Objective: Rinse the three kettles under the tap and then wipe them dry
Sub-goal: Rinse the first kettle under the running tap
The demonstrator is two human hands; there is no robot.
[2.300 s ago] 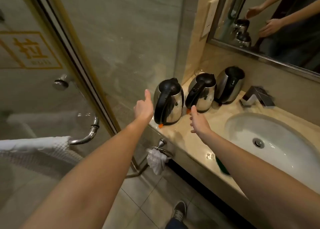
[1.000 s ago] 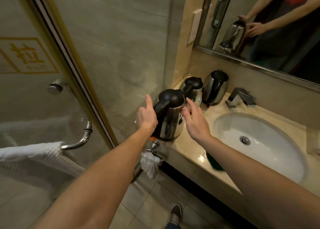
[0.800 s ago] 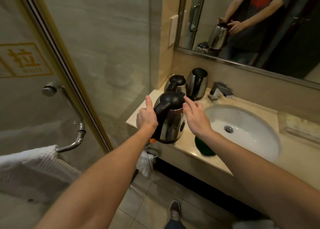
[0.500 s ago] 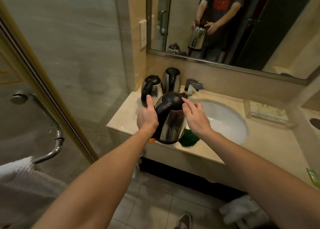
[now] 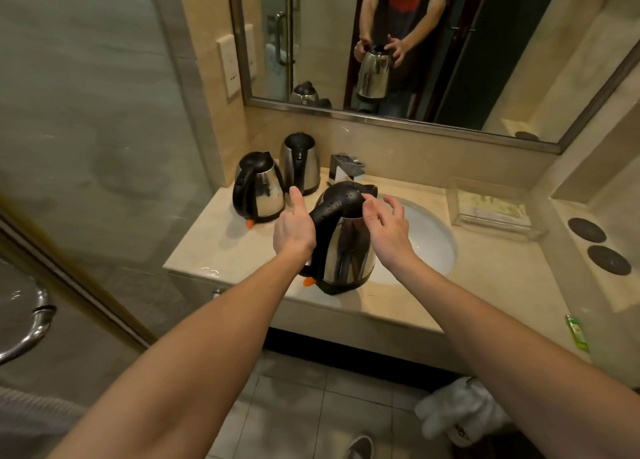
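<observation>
My left hand [image 5: 294,230] grips the black handle of a steel kettle [image 5: 349,250], thumb up, holding it in the air over the counter's front edge, beside the sink [image 5: 433,243]. The fingertips of my right hand [image 5: 384,223] touch the kettle's black wet lid; the other fingers are spread. Two more steel kettles stand at the back left of the counter: one [image 5: 258,190] with its handle towards me, one [image 5: 300,162] behind it next to the tap [image 5: 346,167].
A beige counter [image 5: 221,250] runs to a glass shower door [image 5: 69,181] on the left. A clear tray [image 5: 491,209] and two dark round coasters [image 5: 597,243] lie to the right. A white towel [image 5: 457,413] lies on the floor. A mirror [image 5: 415,42] hangs above.
My left hand has lifted the nearest kettle off the counter and carried it right, towards the sink. My right hand has come onto its lid. My view has turned right.
</observation>
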